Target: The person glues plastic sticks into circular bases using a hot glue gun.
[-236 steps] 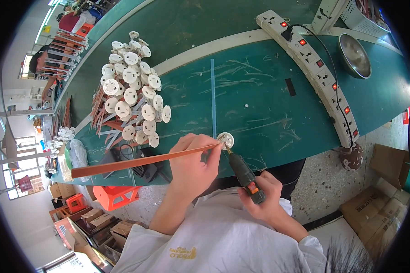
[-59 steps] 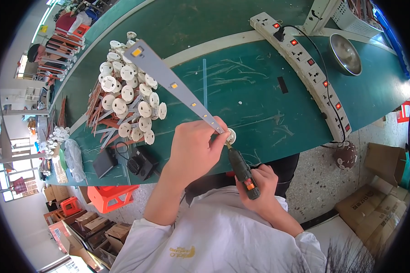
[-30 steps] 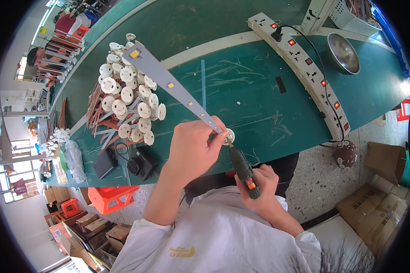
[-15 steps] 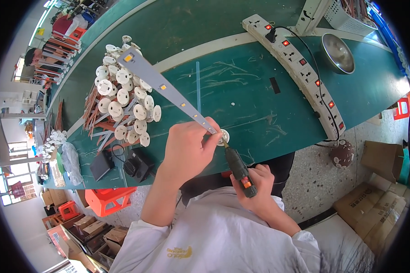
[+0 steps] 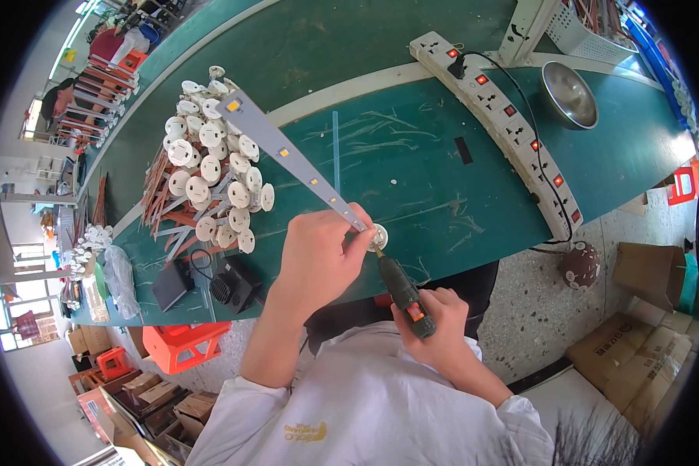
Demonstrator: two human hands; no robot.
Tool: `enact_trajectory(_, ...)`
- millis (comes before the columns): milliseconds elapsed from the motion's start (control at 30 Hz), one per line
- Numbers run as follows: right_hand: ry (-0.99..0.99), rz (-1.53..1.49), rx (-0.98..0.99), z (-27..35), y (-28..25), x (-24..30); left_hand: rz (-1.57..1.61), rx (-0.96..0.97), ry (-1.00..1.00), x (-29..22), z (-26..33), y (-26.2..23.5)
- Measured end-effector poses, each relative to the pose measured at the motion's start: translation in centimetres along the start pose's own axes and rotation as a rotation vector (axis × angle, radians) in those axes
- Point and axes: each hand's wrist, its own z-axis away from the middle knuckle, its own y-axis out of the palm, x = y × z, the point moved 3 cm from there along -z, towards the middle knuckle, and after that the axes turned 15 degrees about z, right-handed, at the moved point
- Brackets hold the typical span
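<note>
Head view: at mid-frame we see the left hand [image 5: 318,252] pinching the near end of an LED strip [image 5: 283,153], which slants toward the upper left with its yellow chips facing us. Lower, right of centre, the right hand [image 5: 443,322] is wrapped around what looks like a dark green electric screwdriver [image 5: 401,286]. Its thin tip reaches a white disc [image 5: 383,234] at the strip's held end; whether they touch we cannot tell.

Some eight seconds ago the strip showed us its brown side and pointed left; now its grey LED face shows. Over the last second the hands have hardly shifted against the disc, so we judge the work is staying at that one joint.

Farther out, a translucent blue strip [image 5: 335,147] lies on the green surface [image 5: 412,186]. Left of centre we find a heap of disc-ended strips [image 5: 210,135], with a black fan-like device [image 5: 237,283] below it. Toward the upper right run a white power strip [image 5: 495,123] and a metal bowl [image 5: 569,95]. An orange stool [image 5: 182,342] stands at lower left.
</note>
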Motion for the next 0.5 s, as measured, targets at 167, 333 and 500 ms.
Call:
enact_trajectory(167,0.001,0.084,0.037,-0.3,-0.7,1.0,0.012,-0.01,0.011,0.0,0.2,0.0)
enact_trajectory(333,-0.019,0.132,-0.011,-0.4,-1.0,1.5,-0.007,-0.019,0.044,0.1,0.3,0.3)
enact_trajectory(500,-0.019,0.184,-0.09,-0.7,-2.7,1.5,-0.144,-0.042,0.09,-0.5,0.5,-0.4)
